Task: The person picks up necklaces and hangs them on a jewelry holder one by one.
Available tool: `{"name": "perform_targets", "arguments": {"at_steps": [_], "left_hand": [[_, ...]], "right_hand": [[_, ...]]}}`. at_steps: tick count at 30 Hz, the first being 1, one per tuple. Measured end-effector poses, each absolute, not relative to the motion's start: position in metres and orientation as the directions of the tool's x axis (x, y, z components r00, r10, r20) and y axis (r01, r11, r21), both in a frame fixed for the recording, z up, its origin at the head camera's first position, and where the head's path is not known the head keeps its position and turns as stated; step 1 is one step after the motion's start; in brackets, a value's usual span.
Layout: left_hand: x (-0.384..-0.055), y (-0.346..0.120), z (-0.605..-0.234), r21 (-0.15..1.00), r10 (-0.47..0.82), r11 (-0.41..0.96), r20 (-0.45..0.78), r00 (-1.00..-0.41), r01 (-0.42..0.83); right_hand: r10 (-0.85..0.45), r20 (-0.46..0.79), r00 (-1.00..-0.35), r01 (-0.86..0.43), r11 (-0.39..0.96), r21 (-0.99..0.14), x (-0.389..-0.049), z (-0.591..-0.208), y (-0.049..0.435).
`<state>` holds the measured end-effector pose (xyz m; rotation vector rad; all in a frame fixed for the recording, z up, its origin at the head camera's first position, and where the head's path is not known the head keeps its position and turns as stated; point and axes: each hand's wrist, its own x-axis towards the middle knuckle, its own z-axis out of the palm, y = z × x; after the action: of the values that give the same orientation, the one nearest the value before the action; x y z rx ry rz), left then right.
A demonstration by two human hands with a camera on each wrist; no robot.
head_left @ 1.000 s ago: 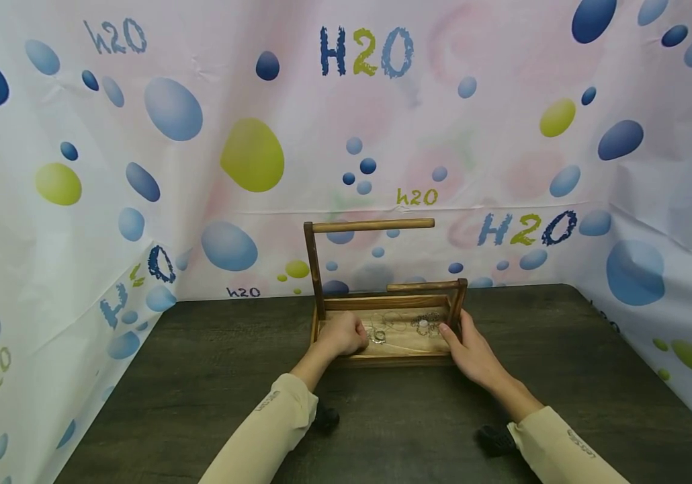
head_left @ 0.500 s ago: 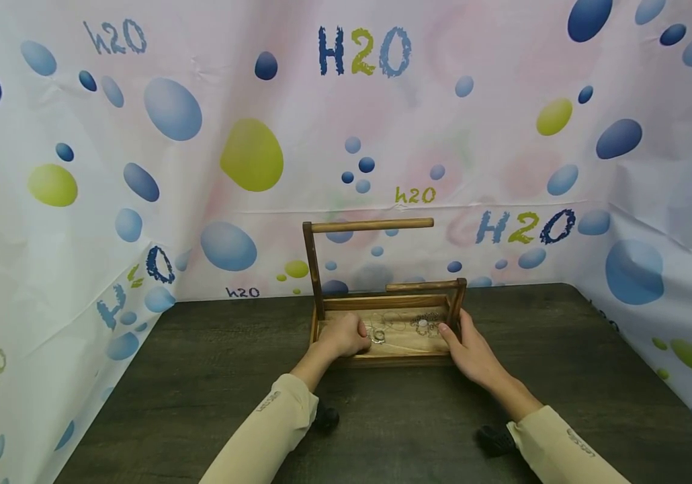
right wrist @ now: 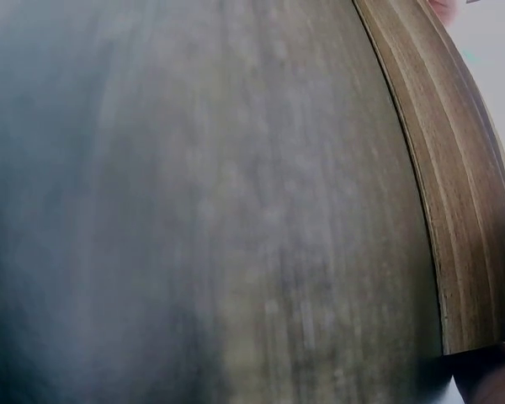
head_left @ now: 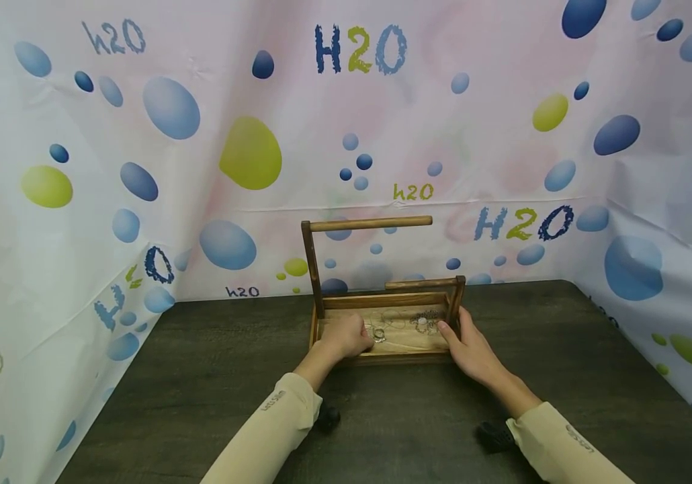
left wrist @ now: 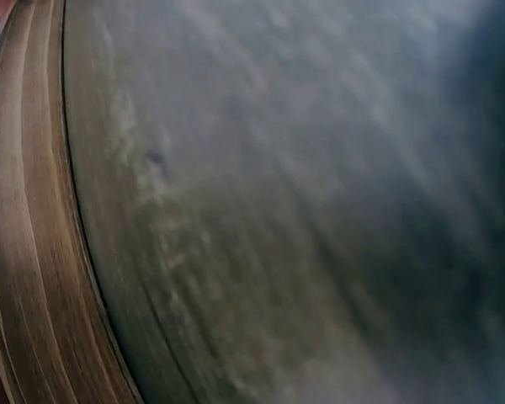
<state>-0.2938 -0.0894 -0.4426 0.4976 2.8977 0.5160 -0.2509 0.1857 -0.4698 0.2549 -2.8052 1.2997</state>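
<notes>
A wooden jewelry stand (head_left: 400, 359) has a shallow tray base, a tall post with a long bar (head_left: 370, 224) at its left and a shorter post and bar (head_left: 421, 284) at its right. My left hand (head_left: 346, 337) reaches into the tray's left part with fingers curled down; what its fingertips touch is hidden. Just beside it lie a ring-shaped piece (head_left: 379, 334) and thin chains. My right hand (head_left: 476, 349) grips the stand's right end, thumb at the inner side, fingers behind. A tangle of chains with a pale piece (head_left: 422, 323) lies near that thumb.
The stand rests on a dark wood-look table (head_left: 406, 430). A white sheet (head_left: 358, 107) with printed drops hangs behind and at both sides. Black wrist cameras (head_left: 328, 419) sit below both sleeves. Wrist views mostly show blurred table and the tray's wooden side (left wrist: 34, 202).
My left hand has shifted very slightly to the right within the tray. My right hand keeps its grip, and the head view has tilted a little.
</notes>
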Motion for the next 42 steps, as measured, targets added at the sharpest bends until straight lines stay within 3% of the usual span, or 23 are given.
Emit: {"name": "perform_targets", "arguments": {"at_steps": [6,13,18,23,26,29,32,42], "left_hand": [[-0.292,-0.089,-0.444,0.339,0.313,0.903,-0.096,-0.945,0.265],[-0.292,-0.093,-0.445,0.391,0.299,0.889,-0.099,-0.949,0.239],[-0.294,-0.101,-0.441,0.496,0.283,0.829,0.029,-0.959,0.260],[-0.300,-0.106,-0.425,0.700,0.238,0.659,0.154,-0.959,0.276],[-0.305,-0.106,-0.414,0.877,0.234,0.426,0.132,-0.963,0.223],[-0.309,-0.105,-0.407,0.972,0.249,0.192,0.084,-0.965,0.134],[-0.310,-0.104,-0.403,0.992,0.246,0.086,0.069,-0.967,0.092],[-0.310,-0.106,-0.385,0.996,0.157,0.015,0.089,-0.984,0.092]], "right_hand": [[-0.131,0.097,-0.987,-0.159,0.641,-0.751,-0.250,-0.471,0.185],[-0.129,0.099,-0.987,-0.160,0.648,-0.744,-0.251,-0.471,0.185],[-0.135,0.085,-0.987,-0.153,0.646,-0.748,-0.250,-0.470,0.185],[-0.137,0.091,-0.986,-0.159,0.644,-0.748,-0.251,-0.468,0.186],[-0.137,0.099,-0.986,-0.165,0.646,-0.745,-0.252,-0.467,0.187],[-0.139,0.097,-0.986,-0.165,0.646,-0.745,-0.252,-0.466,0.187],[-0.140,0.087,-0.986,-0.157,0.646,-0.747,-0.252,-0.467,0.187],[-0.137,0.102,-0.985,-0.167,0.639,-0.751,-0.254,-0.469,0.186]]}}
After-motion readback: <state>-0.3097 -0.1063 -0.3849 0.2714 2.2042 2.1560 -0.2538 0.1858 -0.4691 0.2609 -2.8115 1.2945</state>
